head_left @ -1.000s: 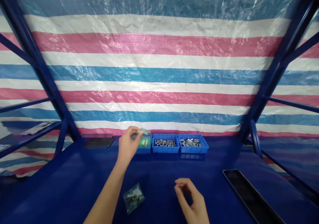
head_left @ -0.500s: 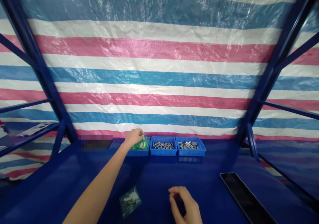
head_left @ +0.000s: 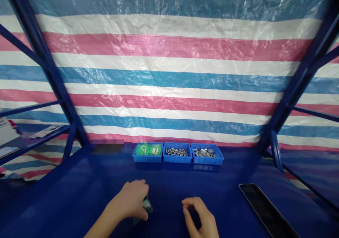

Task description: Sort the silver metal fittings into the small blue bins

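Observation:
My left hand (head_left: pixel 132 201) is over a small clear plastic bag (head_left: pixel 147 205) on the table, thumb and fingers apart around it. The hand covers most of the bag; pale contents show at its right edge. My right hand (head_left: pixel 200 216) rests low at the centre right, fingers loosely curled and the thumb a little apart from them, with nothing visible between. Beyond the hands stand three blue bins: the left bin (head_left: pixel 147 159) has green-printed bags, the middle bin (head_left: pixel 177 159) short metal pieces, the right bin (head_left: pixel 208 161) longer metal pieces.
A dark flat device with a light rim (head_left: pixel 267 209) lies on the blue table (head_left: pixel 169 178) at the right. Blue metal posts (head_left: pixel 291 86) rise at both sides, before a striped plastic sheet (head_left: pixel 169 100). A blurred-out dark item (head_left: pixel 107 148) lies at the back left.
My left hand has come back from the left bin toward me and is now over the small bag. My right hand stays nearly in place. The view has shifted slightly.

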The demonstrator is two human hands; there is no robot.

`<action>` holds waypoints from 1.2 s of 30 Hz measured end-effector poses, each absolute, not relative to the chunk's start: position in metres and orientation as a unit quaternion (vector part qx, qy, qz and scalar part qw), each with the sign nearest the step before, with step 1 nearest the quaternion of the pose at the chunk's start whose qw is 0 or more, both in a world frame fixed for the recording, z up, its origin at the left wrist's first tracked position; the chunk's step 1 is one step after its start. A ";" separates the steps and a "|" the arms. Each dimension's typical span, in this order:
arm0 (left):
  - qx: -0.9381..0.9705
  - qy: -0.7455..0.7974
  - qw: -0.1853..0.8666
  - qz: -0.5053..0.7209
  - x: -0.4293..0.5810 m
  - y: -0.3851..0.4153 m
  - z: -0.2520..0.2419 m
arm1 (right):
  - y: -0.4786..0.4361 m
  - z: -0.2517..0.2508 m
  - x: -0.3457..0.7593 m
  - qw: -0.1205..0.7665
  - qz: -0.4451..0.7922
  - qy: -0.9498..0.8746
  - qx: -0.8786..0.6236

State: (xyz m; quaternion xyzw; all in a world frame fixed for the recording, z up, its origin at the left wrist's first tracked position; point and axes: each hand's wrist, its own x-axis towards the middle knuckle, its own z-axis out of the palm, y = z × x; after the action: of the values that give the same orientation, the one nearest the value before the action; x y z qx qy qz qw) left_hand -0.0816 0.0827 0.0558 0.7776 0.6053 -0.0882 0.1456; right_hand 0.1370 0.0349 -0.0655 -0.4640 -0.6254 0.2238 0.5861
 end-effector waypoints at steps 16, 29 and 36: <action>0.509 0.462 0.589 0.425 -0.030 0.065 0.006 | 0.035 -0.049 0.132 0.644 0.553 -0.344 -0.401; 0.849 0.241 -0.080 0.464 -0.034 0.040 0.021 | 0.033 -0.009 0.168 0.620 0.041 -0.678 -0.392; 0.826 0.243 -0.161 0.482 -0.038 0.037 0.017 | 0.035 -0.006 0.175 0.605 0.007 -0.711 -0.358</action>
State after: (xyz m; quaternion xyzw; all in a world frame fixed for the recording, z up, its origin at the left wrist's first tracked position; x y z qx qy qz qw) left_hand -0.0379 0.0369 0.0168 0.8260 0.2432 0.4823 -0.1612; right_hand 0.1745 0.0348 -0.0060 -0.3585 -0.7110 0.0071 0.6049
